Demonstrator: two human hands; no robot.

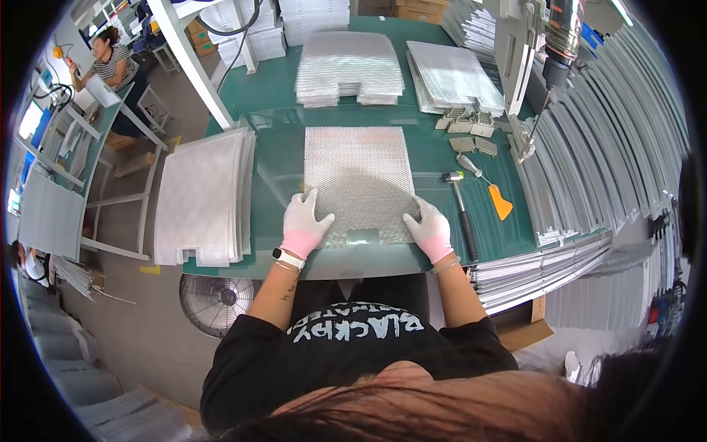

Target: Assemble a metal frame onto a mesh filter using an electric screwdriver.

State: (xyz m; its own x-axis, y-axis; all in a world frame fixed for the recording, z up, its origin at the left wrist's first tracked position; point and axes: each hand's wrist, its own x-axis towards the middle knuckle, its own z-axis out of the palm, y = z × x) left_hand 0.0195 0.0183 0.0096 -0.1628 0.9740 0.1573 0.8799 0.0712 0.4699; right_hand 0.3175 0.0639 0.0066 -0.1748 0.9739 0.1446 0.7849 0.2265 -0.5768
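Note:
In front of me a silvery mesh sheet (361, 173) with a small notch at its near edge lies flat on the green table. My left hand (303, 221), in a white glove with a pink cuff, rests at its left edge, thumb spread from the forefinger and lying over the mesh. At the right edge is my right hand (428, 227), gloved alike, its thumb also on the sheet and apart from the fingers. Both hands look open, touching the borders; the outer fingers are partly hidden.
Mesh sheet stacks stand left (202, 195), at the back (350, 66) and back right (453, 74). Right of my hand lie a hammer (462, 214), an orange scraper (501, 202) and metal brackets (471, 129). An electric screwdriver (561, 44) hangs above. A person (118, 66) sits far left.

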